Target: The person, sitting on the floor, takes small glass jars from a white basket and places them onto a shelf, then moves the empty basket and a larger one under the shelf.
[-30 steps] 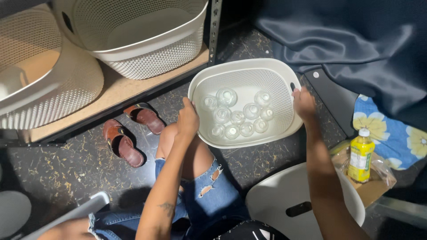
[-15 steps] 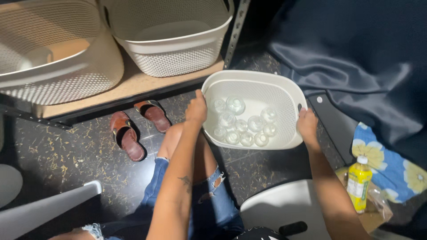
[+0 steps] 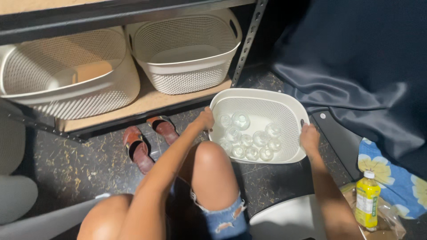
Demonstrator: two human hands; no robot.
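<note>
Hands grip a white basket (image 3: pixel 291 109) from both sides, down on the dark speckled floor (image 3: pixel 66 169). The left hand (image 3: pixel 204 119) is clenched on the basket's near-left rim, fingers curled over the edge, the forearm running down past a bare knee (image 3: pixel 211 155). The right hand (image 3: pixel 310 137) grasps the right rim near its handle slot, fingers wrapped over the lip. The basket thus sits between the two hands, its open top facing up, with the left grip on one side wall and the right grip on the opposite one. Inside it lie clear glass jars (image 3: pixel 251 135), clustered on the bottom toward the near side, some touching each other; whether they are upright or on their sides cannot be told.

Just behind the basket stands a metal shelf (image 3: pixel 147 100) with a wooden board, carrying two larger cream baskets (image 3: pixel 187 49) side by side. A pair of brown sandals (image 3: pixel 144 142) lies on the floor under the shelf's front edge, left of the left hand. Dark blue cloth (image 3: pixel 356 66) is draped to the right of the basket. A flowered blue cloth (image 3: pixel 391 178) and a yellow bottle (image 3: pixel 367 200) sit near the right forearm, well apart from the basket. A white stool (image 3: pixel 284 220) shows at the lower edge.
</note>
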